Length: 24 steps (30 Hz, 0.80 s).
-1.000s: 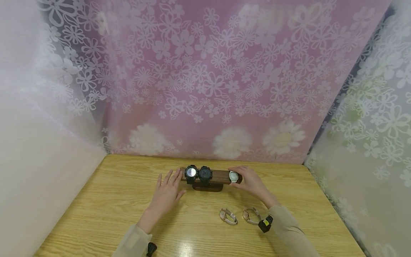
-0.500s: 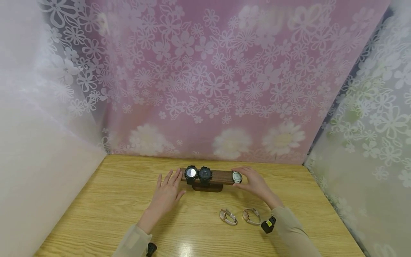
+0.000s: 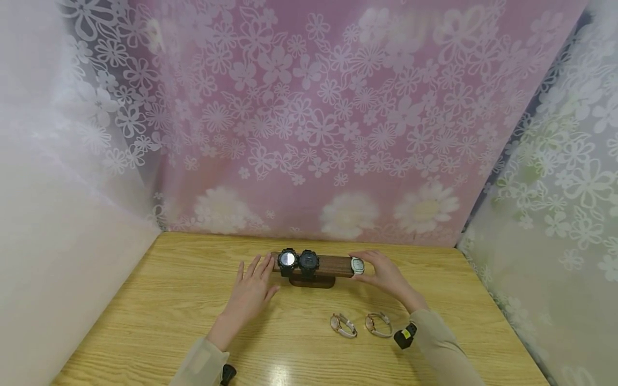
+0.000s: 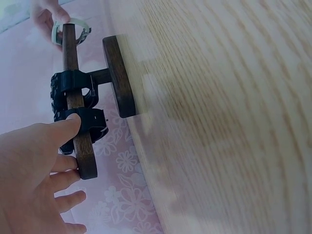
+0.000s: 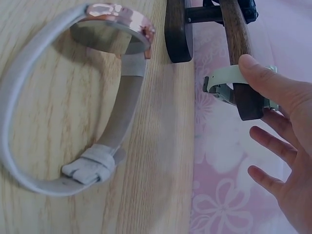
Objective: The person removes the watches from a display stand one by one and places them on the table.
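The left hand [image 3: 248,295] is at the left end of the stand [image 3: 335,265], its fingers straight and spread apart, some of their tips touching the wood. The stand is dark brown and grained, a long bar with rounded ends, raised on a short post above a flat, rounded foot. Near its left end sits a chunky black watch [image 3: 287,260] with a bright, glaring dial; close on its right is a second black watch [image 3: 309,260], its dial dark. Both straps loop around the bar. A length of bare wood follows. Below it on the tabletop [image 3: 145,321] lies a rose-gold watch [image 3: 335,323] with a pale strap. At the bar's right end is the white watch [image 3: 358,266], its strap around the wood: a squarish, rounded case, a pale dial, and a strap that looks faintly green in the wrist views, with a darker clasp underneath. Farther right on the tabletop lies another rose-gold watch [image 3: 370,324], its pale strap buckled into a loop. The right hand [image 3: 386,276] pinches the white watch between thumb and forefinger, its other fingers held apart.
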Each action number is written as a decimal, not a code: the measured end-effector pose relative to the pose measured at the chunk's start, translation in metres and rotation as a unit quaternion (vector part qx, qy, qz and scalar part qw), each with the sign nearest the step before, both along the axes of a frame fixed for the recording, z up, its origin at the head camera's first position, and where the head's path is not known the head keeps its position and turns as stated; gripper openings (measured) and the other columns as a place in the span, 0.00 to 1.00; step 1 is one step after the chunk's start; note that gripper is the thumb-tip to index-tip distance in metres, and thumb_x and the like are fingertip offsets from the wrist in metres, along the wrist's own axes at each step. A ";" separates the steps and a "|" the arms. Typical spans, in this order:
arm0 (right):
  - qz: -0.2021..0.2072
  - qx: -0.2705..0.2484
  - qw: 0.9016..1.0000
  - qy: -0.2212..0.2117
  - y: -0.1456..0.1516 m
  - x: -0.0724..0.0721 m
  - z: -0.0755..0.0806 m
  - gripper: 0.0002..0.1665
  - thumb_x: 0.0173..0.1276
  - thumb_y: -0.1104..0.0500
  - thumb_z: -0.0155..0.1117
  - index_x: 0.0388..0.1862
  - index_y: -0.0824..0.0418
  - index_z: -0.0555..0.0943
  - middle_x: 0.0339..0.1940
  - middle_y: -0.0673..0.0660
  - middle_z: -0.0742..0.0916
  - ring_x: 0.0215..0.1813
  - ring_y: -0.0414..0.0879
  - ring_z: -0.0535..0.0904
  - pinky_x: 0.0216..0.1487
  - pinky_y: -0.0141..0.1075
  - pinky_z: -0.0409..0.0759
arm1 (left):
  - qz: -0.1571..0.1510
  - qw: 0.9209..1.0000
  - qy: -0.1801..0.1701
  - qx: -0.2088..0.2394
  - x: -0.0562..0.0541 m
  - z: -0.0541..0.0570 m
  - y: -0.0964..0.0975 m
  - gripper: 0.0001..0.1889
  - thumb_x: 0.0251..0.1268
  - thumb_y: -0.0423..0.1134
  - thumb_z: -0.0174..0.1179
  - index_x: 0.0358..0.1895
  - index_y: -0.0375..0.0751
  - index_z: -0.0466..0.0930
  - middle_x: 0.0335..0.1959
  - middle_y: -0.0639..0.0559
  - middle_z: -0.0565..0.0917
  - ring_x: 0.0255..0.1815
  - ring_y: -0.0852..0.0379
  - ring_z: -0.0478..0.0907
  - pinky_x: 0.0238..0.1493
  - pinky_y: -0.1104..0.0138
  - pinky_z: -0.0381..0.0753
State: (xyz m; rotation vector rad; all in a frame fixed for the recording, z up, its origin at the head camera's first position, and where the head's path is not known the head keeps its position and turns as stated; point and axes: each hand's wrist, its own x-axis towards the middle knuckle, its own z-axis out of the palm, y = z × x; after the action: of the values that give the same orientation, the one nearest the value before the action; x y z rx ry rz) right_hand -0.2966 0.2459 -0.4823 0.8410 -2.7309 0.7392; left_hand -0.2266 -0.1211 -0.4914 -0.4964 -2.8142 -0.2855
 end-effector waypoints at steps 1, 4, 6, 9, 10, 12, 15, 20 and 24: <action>-0.001 0.001 1.000 -0.001 0.001 0.000 0.000 0.38 0.58 0.53 0.80 0.68 0.55 0.79 0.64 0.57 0.84 0.65 0.60 0.77 0.60 0.63 0.76 | 0.000 1.000 -0.001 -0.001 0.000 0.000 0.000 0.37 0.74 0.53 0.59 0.78 0.36 0.62 0.79 0.43 0.62 0.80 0.39 0.55 0.78 0.37 0.48; -0.005 0.002 1.000 -0.005 0.003 0.001 -0.001 0.38 0.58 0.53 0.80 0.68 0.55 0.79 0.64 0.56 0.83 0.65 0.60 0.76 0.61 0.63 0.76 | 0.000 1.000 -0.006 0.000 0.000 0.000 0.002 0.37 0.74 0.53 0.59 0.78 0.37 0.61 0.79 0.44 0.62 0.80 0.40 0.54 0.78 0.37 0.47; -0.005 0.007 1.000 0.002 0.004 0.002 -0.001 0.38 0.58 0.54 0.80 0.68 0.55 0.79 0.64 0.56 0.83 0.65 0.60 0.77 0.60 0.63 0.76 | 0.000 1.000 -0.008 -0.001 0.000 0.000 0.003 0.37 0.74 0.53 0.59 0.78 0.37 0.60 0.80 0.44 0.61 0.81 0.40 0.54 0.78 0.37 0.47; -0.003 0.003 1.000 0.004 0.004 0.005 0.002 0.38 0.58 0.55 0.79 0.68 0.57 0.79 0.64 0.58 0.83 0.65 0.62 0.77 0.60 0.64 0.76 | -0.002 1.000 -0.003 -0.001 0.001 0.000 0.004 0.37 0.74 0.53 0.59 0.78 0.37 0.61 0.79 0.44 0.61 0.80 0.39 0.55 0.78 0.37 0.48; 0.000 -0.002 1.000 0.001 0.005 0.006 0.003 0.38 0.58 0.56 0.79 0.68 0.58 0.79 0.64 0.59 0.83 0.65 0.62 0.77 0.61 0.65 0.75 | -0.002 1.000 -0.002 -0.002 0.001 0.000 0.005 0.38 0.74 0.53 0.59 0.78 0.37 0.61 0.79 0.44 0.61 0.80 0.39 0.55 0.77 0.37 0.48; 0.004 -0.009 1.000 -0.007 0.006 0.008 0.005 0.37 0.59 0.56 0.79 0.68 0.59 0.78 0.65 0.60 0.83 0.65 0.63 0.76 0.61 0.65 0.75 | -0.003 1.000 -0.002 -0.002 0.001 0.001 0.006 0.38 0.74 0.54 0.59 0.78 0.37 0.61 0.79 0.44 0.61 0.80 0.39 0.56 0.77 0.37 0.48; 0.003 -0.005 1.000 -0.011 0.012 0.007 0.006 0.37 0.60 0.57 0.78 0.69 0.60 0.78 0.65 0.62 0.82 0.66 0.63 0.76 0.63 0.64 0.75 | -0.005 1.000 -0.001 -0.001 0.001 0.002 0.007 0.38 0.74 0.55 0.58 0.78 0.36 0.61 0.79 0.43 0.62 0.80 0.39 0.56 0.77 0.36 0.49; -0.032 0.018 0.999 0.012 0.031 0.005 0.003 0.37 0.58 0.59 0.79 0.68 0.60 0.78 0.63 0.62 0.83 0.64 0.62 0.78 0.62 0.62 0.76 | -0.005 1.000 0.000 0.011 0.001 0.003 0.006 0.38 0.73 0.53 0.60 0.77 0.34 0.62 0.78 0.41 0.63 0.79 0.38 0.57 0.77 0.36 0.49; -0.047 0.033 0.998 0.019 0.044 0.012 0.002 0.38 0.57 0.57 0.80 0.68 0.60 0.79 0.62 0.61 0.84 0.62 0.62 0.79 0.59 0.62 0.78 | -0.002 1.000 0.003 0.010 0.002 0.003 0.003 0.38 0.74 0.53 0.60 0.77 0.32 0.62 0.78 0.40 0.63 0.79 0.37 0.58 0.77 0.36 0.50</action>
State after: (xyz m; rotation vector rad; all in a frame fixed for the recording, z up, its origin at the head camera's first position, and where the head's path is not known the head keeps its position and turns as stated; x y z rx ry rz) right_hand -0.2851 0.2900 -0.4806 0.7250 -2.7516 0.6119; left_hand -0.2242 -0.1181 -0.4884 -0.4988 -2.8011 -0.3113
